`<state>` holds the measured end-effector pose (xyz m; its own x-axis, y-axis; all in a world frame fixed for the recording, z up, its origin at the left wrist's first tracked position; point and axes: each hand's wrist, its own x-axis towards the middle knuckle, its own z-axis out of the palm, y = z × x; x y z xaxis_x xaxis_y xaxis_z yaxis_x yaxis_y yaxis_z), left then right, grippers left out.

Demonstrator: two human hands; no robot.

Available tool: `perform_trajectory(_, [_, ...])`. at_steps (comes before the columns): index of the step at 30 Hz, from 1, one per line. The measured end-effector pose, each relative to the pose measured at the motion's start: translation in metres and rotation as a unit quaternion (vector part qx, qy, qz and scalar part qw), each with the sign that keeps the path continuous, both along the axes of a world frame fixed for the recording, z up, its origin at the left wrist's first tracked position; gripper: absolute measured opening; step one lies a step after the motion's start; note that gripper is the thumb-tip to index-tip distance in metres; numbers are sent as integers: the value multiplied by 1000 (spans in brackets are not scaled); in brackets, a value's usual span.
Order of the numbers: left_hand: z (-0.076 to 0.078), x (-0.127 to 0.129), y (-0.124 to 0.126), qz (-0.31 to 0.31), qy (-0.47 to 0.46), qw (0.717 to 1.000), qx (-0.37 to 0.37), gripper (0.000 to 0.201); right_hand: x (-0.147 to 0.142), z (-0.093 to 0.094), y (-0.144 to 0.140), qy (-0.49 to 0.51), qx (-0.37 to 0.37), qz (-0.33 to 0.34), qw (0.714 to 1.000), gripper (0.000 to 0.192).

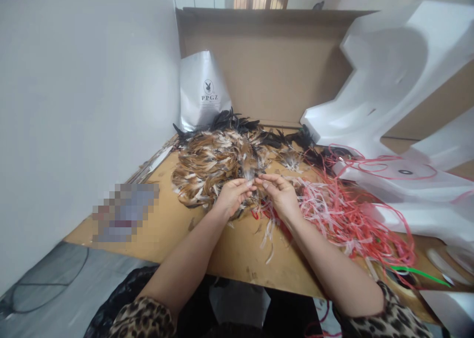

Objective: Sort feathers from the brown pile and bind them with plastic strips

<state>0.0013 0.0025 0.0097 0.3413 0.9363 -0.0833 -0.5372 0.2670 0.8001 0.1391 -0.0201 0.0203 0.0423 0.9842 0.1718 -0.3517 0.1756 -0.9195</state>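
Observation:
My left hand (236,195) is closed in a pinch at the base of a small feather bunch (249,165), whose grey-brown plumes point away from me. Close against it, my right hand (279,192) also pinches with thumb and forefinger near the quill end; what lies between those fingertips is too small to make out. Behind and left of both hands spreads a large heap of brown and white feathers (207,165), with black feathers (229,121) along its far side. A separate small feather bunch (290,159) lies right of the heap.
Pink and white strips (344,209) lie tangled to the right on the table (177,244). White foam pieces (385,81) stand behind them. A silver bag (202,88) leans against the cardboard (277,66) at the back. A wall (92,81) borders the left.

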Motion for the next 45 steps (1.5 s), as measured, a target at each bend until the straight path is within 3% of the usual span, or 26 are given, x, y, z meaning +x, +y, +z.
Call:
perform_trajectory(4, [2, 0, 1, 27, 16, 999, 7, 17, 6, 1, 1, -63, 1, 7, 998, 27])
perform_trajectory(8, [5, 0, 1, 42, 60, 997, 22, 21, 23, 5, 6, -149, -23, 28, 988, 21])
perform_trajectory(14, [6, 1, 0, 54, 129, 989, 42, 23, 43, 12, 9, -255, -39, 134, 957, 20])
perform_trajectory(19, [3, 3, 0, 51, 143, 986, 68, 22, 41, 7, 9, -259, -58, 191, 945, 17])
perform_trajectory(24, [3, 1, -1, 38, 103, 993, 39, 24, 32, 2, 9, -159, -98, 132, 973, 17])
perform_trajectory(29, [1, -1, -3, -34, 68, 997, -5, 26, 22, 3, 8, -44, -99, 83, 991, 19])
perform_trajectory(36, [-3, 0, -4, -88, 70, 994, -5, 26, 11, -2, 5, -69, -59, 34, 995, 17])
perform_trajectory(45, [2, 5, -6, -56, 83, 995, 5, 23, 7, -3, 3, -93, -32, 7, 995, 19])
